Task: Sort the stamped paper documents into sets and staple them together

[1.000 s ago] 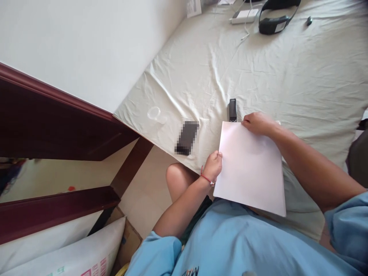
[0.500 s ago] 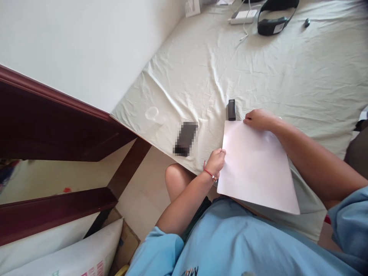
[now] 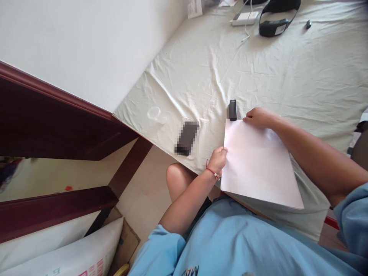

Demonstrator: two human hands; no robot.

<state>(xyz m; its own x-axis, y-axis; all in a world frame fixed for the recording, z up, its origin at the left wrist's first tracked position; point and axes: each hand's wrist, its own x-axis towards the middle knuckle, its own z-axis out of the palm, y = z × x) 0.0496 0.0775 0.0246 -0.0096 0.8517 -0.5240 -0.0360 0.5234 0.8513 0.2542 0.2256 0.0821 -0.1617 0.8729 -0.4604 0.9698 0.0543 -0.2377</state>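
Observation:
A white sheet of paper, perhaps a stack of sheets (image 3: 258, 165), lies partly on the cloth-covered surface, its lower edge reaching out over my lap. My left hand (image 3: 217, 159), with a red beaded bracelet at the wrist, pinches the left edge between thumb and fingers. At the top edge my right hand (image 3: 258, 117) is closed on the paper, its fingertips partly hidden. Touching or very near the top left corner is a small black oblong object (image 3: 232, 109), maybe a stapler. A dark, blurred-out flat object (image 3: 186, 138) rests left of the paper.
On the pale green cloth (image 3: 186, 84) lie a clear plastic cup or lid (image 3: 153, 112), a white box with cable (image 3: 245, 18), a black headset (image 3: 274, 27) and a small dark object (image 3: 308, 24). A dark red wooden frame (image 3: 63, 115) and a white sack (image 3: 71, 249) are at the left.
The paper's lower edge has moved slightly up and right, and its top edge sits a touch closer to the black object. Both hands keep their hold. The view has shifted a little.

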